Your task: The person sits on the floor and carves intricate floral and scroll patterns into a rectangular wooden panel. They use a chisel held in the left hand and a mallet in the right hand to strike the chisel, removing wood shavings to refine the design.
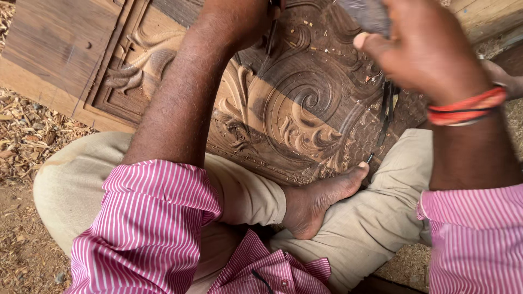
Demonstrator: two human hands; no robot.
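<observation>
A carved wooden panel (294, 109) with spirals and leaf shapes lies on the ground in front of me. My left hand (239, 16) is at its upper part, closed around a thin metal chisel (271, 32) whose blade points down onto the carving. My right hand (419, 46) is raised above the panel's right side, gripping a blurred dark mallet (368, 13). Red thread bands (466, 106) circle my right wrist. I sit cross-legged in beige trousers, with my bare foot (321, 198) resting against the panel's lower edge.
Several dark chisels (387, 111) lie on the panel's right side. Wood shavings (27, 136) cover the ground at the left. Another person's toes (504, 79) show at the right edge. A wooden plank (485, 16) is at the top right.
</observation>
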